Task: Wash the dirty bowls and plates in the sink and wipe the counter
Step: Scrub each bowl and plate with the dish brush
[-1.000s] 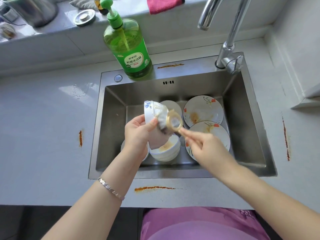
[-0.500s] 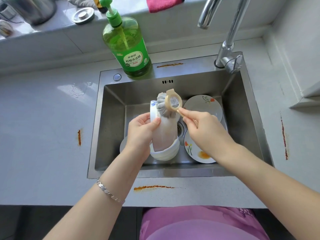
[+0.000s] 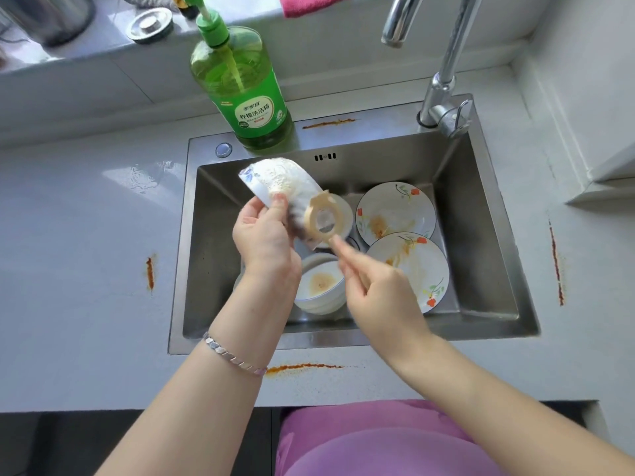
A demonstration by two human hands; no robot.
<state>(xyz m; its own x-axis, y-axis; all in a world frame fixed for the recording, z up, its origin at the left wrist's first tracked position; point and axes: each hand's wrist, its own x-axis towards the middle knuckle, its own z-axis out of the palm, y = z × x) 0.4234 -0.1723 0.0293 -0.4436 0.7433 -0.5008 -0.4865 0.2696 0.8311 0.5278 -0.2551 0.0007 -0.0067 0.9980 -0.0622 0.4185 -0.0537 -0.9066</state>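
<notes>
Scrubbing is the step in hand, judging by how the bowl and the brush meet above the sink (image 3: 494, 235).

Left of the sink, an orange smear (image 3: 150, 273) streaks the desk (image 3: 86, 321). On the sink's back rim stands a green soap bottle (image 3: 240, 87). Over the sink's left half, the left grip (image 3: 264, 235) pinches the rim of a white bowl (image 3: 278, 180) between thumb and curled fingers and holds it tilted, clear of the basin floor. A brush (image 3: 323, 219) with a tan ring lies against the bowl's lower side. Its stem runs into the right grip (image 3: 381, 297), whose fingers are curled round it, though blur hides exactly how.

On the sink floor below the hands sits a stack of bowls (image 3: 321, 286), the top one stained. Two flowered plates (image 3: 395, 213) lie in the sink's right half, both smeared. The faucet (image 3: 443, 80) rises from the back right corner, and no water shows at its spout.

Another smear (image 3: 302, 367) marks the desk in front of the sink, and a long one (image 3: 556, 266) lies to its right.

The task looks early: one bowl is in work, and the rest of the dishes and the desk are untouched. The next move probably calls for turning the bowl so the bristles reach every side, then rinsing it. A wet rim held by a pinch could slip.
</notes>
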